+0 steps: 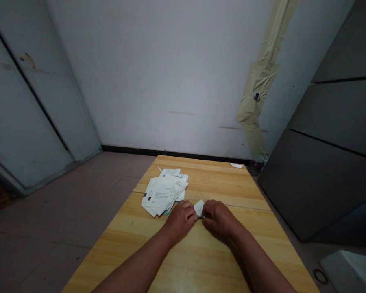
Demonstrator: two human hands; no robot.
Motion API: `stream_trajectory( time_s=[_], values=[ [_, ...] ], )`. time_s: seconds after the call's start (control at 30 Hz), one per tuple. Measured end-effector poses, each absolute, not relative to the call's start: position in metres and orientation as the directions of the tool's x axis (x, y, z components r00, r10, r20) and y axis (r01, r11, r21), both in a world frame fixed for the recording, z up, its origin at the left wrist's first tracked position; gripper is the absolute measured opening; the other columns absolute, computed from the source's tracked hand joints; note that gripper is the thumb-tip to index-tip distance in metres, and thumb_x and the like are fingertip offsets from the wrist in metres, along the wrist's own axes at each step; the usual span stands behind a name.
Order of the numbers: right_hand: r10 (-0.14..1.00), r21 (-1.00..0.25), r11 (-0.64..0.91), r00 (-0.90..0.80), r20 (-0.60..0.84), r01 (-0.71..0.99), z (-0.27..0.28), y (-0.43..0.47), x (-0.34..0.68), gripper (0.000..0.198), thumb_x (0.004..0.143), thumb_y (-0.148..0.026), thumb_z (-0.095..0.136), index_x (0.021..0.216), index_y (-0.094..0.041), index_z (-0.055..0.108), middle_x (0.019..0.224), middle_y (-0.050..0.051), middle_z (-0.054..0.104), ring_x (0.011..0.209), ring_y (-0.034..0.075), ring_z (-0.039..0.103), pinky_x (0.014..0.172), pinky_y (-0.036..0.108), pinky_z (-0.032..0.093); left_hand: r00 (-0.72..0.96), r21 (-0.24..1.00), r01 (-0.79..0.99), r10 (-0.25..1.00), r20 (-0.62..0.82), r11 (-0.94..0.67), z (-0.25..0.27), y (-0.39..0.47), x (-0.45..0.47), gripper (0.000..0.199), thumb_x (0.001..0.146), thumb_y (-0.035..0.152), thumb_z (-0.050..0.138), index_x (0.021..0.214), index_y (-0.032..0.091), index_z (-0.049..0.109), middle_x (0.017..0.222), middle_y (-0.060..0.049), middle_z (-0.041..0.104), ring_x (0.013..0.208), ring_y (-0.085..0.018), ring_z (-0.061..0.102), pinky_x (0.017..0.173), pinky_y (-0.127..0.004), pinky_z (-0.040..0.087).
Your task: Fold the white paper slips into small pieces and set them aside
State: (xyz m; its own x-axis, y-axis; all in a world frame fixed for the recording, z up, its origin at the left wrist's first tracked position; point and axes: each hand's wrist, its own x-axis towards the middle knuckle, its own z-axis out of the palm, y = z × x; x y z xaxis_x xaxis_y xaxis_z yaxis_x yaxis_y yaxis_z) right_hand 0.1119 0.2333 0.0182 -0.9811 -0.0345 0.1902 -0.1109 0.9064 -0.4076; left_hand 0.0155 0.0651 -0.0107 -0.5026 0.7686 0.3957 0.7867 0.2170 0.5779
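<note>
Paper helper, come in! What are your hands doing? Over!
Left hand, right hand on small paper. Paper pile near left hand. Nothing visibly blocking. Over.

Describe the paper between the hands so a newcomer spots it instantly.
On the wooden table, find where the left hand and right hand nearly meet. The small white paper is between them. Unlike the pile of papers to its left and the lone scrap near the far right corner, it has a hand at either side.
</note>
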Motion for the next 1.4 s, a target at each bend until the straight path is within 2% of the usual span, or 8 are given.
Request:
stream_trajectory(
  time_s=[0.23,0.37,0.57,0.7,0.93,1.07,1.23,1.4],
  values=[
    [0.055,-0.489,0.872,-0.986,0.157,-0.029,0.017,0.228,0.108,0.012,0.073,-0.011,0.053,0.064,-0.018,0.054,0.074,0.000,0.055,0.072,0.014,0.049,0.067,0.024,0.031,-0.606,0.642,0.707,0.723,0.332,0.298,-0.011,0.072,0.016,0.017,0.079,0.016,0.060,0.063,0.018,0.061,0.076,-0.002,0.058,0.080,-0.016,0.055,0.071,-0.027,0.039],
    [0.139,-0.526,0.848,-0.986,0.097,0.068,0.013,0.228,0.106,0.012,0.069,-0.009,0.055,0.062,-0.018,0.051,0.074,0.000,0.053,0.074,0.014,0.050,0.067,0.023,0.032,-0.617,0.646,0.695,0.723,0.311,0.316,-0.009,0.071,0.016,0.017,0.079,0.016,0.059,0.062,0.018,0.057,0.076,-0.002,0.056,0.082,-0.017,0.053,0.072,-0.028,0.038],
    [0.176,-0.581,0.803,-0.984,0.023,0.130,0.013,0.230,0.106,0.011,0.063,-0.007,0.057,0.065,-0.018,0.055,0.079,0.000,0.054,0.078,0.015,0.051,0.068,0.022,0.034,-0.567,0.635,0.726,0.751,0.338,0.263,-0.009,0.067,0.016,0.011,0.078,0.016,0.058,0.068,0.018,0.060,0.081,-0.003,0.057,0.084,-0.018,0.052,0.074,-0.029,0.037],
    [0.168,-0.546,0.826,-0.986,-0.006,0.144,0.014,0.229,0.106,0.011,0.066,-0.008,0.055,0.065,-0.018,0.057,0.079,0.001,0.054,0.078,0.015,0.051,0.067,0.023,0.033,-0.555,0.660,0.717,0.757,0.344,0.225,-0.010,0.064,0.016,0.009,0.072,0.011,0.060,0.069,0.018,0.064,0.082,-0.003,0.058,0.085,-0.018,0.053,0.074,-0.029,0.037],
    [0.140,-0.509,0.851,-0.990,-0.018,0.129,0.016,0.229,0.108,0.018,0.063,-0.007,0.058,0.072,-0.020,0.066,0.086,0.001,0.058,0.084,0.016,0.053,0.071,0.023,0.033,-0.546,0.669,0.715,0.760,0.353,0.203,-0.013,0.062,0.014,0.013,0.067,0.009,0.060,0.068,0.019,0.068,0.082,-0.003,0.060,0.085,-0.018,0.054,0.074,-0.029,0.038],
    [0.134,-0.475,0.869,-0.990,-0.043,0.139,0.021,0.226,0.108,0.015,0.068,-0.009,0.057,0.072,-0.020,0.066,0.087,0.002,0.060,0.084,0.015,0.053,0.070,0.023,0.033,-0.560,0.685,0.699,0.753,0.347,0.204,-0.014,0.062,0.013,0.012,0.068,0.010,0.060,0.065,0.019,0.068,0.081,-0.002,0.060,0.084,-0.018,0.054,0.075,-0.029,0.039],
    [0.153,-0.331,0.928,-0.985,-0.074,0.169,0.026,0.221,0.107,0.015,0.080,-0.013,0.052,0.078,-0.017,0.066,0.091,0.006,0.063,0.086,0.017,0.054,0.073,0.025,0.033,-0.578,0.712,0.669,0.752,0.317,0.214,-0.014,0.065,0.012,0.012,0.071,0.013,0.060,0.062,0.019,0.065,0.079,-0.002,0.060,0.082,-0.017,0.055,0.074,-0.029,0.039],
    [0.171,-0.273,0.943,-0.980,-0.100,0.193,0.025,0.220,0.104,0.016,0.085,-0.018,0.051,0.085,-0.016,0.066,0.098,0.009,0.064,0.091,0.019,0.055,0.075,0.027,0.033,-0.600,0.653,0.694,0.744,0.293,0.303,-0.012,0.068,0.014,0.014,0.077,0.014,0.056,0.065,0.018,0.060,0.079,-0.002,0.059,0.082,-0.018,0.055,0.073,-0.029,0.039]
  ],
)
